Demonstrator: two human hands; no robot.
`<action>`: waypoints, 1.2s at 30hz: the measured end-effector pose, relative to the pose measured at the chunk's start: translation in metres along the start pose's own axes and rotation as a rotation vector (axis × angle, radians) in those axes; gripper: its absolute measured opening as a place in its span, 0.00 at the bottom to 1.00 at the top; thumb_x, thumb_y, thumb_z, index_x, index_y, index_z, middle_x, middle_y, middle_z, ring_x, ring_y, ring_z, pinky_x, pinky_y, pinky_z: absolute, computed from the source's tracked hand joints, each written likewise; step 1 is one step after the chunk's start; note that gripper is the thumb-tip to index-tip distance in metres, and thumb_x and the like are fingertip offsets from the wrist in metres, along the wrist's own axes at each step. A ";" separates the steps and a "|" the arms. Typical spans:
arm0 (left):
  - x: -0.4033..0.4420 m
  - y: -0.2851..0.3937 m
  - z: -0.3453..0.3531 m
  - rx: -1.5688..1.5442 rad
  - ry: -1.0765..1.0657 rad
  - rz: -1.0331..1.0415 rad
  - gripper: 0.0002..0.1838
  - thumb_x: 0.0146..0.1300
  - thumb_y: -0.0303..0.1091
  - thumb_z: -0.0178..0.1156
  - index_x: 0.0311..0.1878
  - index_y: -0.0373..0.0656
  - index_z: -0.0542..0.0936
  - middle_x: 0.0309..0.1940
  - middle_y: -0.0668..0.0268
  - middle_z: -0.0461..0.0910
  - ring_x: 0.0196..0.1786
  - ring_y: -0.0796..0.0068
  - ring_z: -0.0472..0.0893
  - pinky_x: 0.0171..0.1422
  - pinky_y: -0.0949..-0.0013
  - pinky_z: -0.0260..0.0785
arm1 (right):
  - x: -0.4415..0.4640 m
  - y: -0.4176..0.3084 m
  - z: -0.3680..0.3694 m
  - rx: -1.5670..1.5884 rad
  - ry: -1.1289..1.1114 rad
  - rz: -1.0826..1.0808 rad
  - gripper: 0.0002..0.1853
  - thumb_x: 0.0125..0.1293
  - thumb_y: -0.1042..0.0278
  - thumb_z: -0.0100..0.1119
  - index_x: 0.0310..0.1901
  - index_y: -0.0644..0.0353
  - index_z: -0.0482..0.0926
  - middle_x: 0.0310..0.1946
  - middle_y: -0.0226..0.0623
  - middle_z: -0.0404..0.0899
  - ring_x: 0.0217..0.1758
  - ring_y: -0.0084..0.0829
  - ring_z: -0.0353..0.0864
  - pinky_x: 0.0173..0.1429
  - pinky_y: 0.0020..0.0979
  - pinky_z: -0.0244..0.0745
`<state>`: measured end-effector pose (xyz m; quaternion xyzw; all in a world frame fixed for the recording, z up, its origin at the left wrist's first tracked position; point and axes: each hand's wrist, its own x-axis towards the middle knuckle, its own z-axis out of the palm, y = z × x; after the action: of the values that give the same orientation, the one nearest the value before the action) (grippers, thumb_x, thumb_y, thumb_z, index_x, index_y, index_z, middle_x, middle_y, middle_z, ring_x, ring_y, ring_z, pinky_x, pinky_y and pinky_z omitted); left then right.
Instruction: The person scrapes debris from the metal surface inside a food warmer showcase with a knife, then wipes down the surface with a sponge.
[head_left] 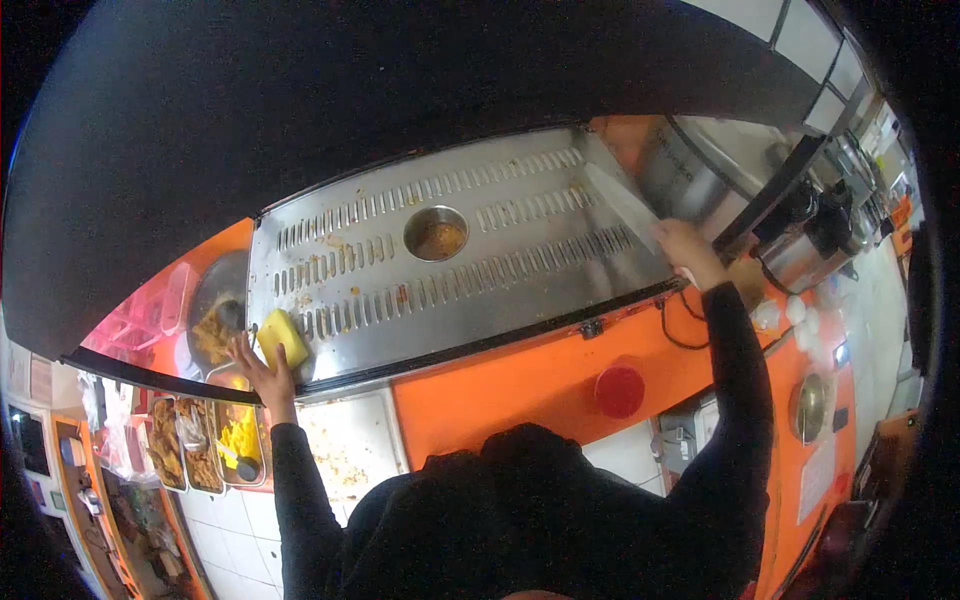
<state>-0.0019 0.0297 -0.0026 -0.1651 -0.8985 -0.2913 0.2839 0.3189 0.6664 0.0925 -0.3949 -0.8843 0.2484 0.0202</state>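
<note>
The slotted metal tray (pixel 420 300) lies across the middle of the scene, a round metal cup (pixel 437 234) set into it and brown residue scattered around its slots, thickest towards the left. At its near left corner is the yellow sponge (pixel 284 338). The left hand (pixel 266 378) is partly open, fingers spread and thumb overlapping the sponge; how firmly it has hold cannot be told. At the right end, the right hand (pixel 692 255) is partly closed, its fingers bent at the near end of a pale side panel (pixel 630 205); whether it grips or only steadies is unclear.

For good wiping, I would press the sponge flat, run it along the slots' length, and work residue away from the edges. The food tray (pixel 240 440) of yellow pieces sits just beside the left hand, so drips and crumbs should be kept off it.
</note>
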 end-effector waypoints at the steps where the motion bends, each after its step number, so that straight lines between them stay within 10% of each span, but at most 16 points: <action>1: 0.000 0.001 0.000 -0.018 -0.005 -0.010 0.35 0.62 0.45 0.62 0.69 0.43 0.62 0.74 0.50 0.51 0.77 0.44 0.43 0.78 0.46 0.39 | -0.011 0.002 -0.008 -0.048 -0.020 0.010 0.23 0.71 0.49 0.49 0.42 0.68 0.76 0.28 0.51 0.79 0.26 0.46 0.80 0.33 0.45 0.72; 5: -0.001 0.005 -0.001 -0.037 0.003 -0.004 0.34 0.63 0.45 0.61 0.69 0.43 0.63 0.74 0.51 0.51 0.77 0.43 0.43 0.78 0.45 0.38 | -0.046 0.030 -0.005 -0.219 0.006 -0.188 0.24 0.70 0.49 0.50 0.40 0.68 0.78 0.32 0.55 0.80 0.38 0.50 0.81 0.44 0.47 0.71; 11: -0.001 0.002 -0.001 0.002 -0.012 0.013 0.34 0.64 0.47 0.60 0.70 0.44 0.62 0.74 0.50 0.49 0.77 0.42 0.42 0.78 0.44 0.38 | -0.073 -0.005 -0.015 -0.130 -0.194 0.202 0.23 0.71 0.49 0.47 0.44 0.65 0.79 0.36 0.55 0.81 0.43 0.56 0.80 0.47 0.49 0.72; 17: -0.002 0.006 -0.002 -0.008 0.006 0.010 0.35 0.64 0.49 0.60 0.70 0.44 0.62 0.74 0.49 0.50 0.77 0.41 0.42 0.78 0.44 0.38 | -0.006 0.061 0.020 -0.291 -0.066 -0.215 0.24 0.71 0.49 0.47 0.46 0.65 0.79 0.41 0.56 0.80 0.49 0.53 0.79 0.52 0.47 0.72; 36: 0.000 0.009 -0.004 0.015 0.006 -0.023 0.35 0.62 0.47 0.61 0.69 0.43 0.63 0.73 0.49 0.52 0.77 0.44 0.44 0.78 0.45 0.40 | -0.012 -0.038 0.012 -0.141 -0.041 0.119 0.23 0.70 0.53 0.48 0.46 0.69 0.78 0.34 0.53 0.82 0.25 0.46 0.84 0.34 0.45 0.80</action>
<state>0.0040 0.0346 0.0044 -0.1516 -0.9016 -0.2885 0.2844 0.2981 0.6308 0.1015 -0.4419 -0.8748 0.1945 -0.0405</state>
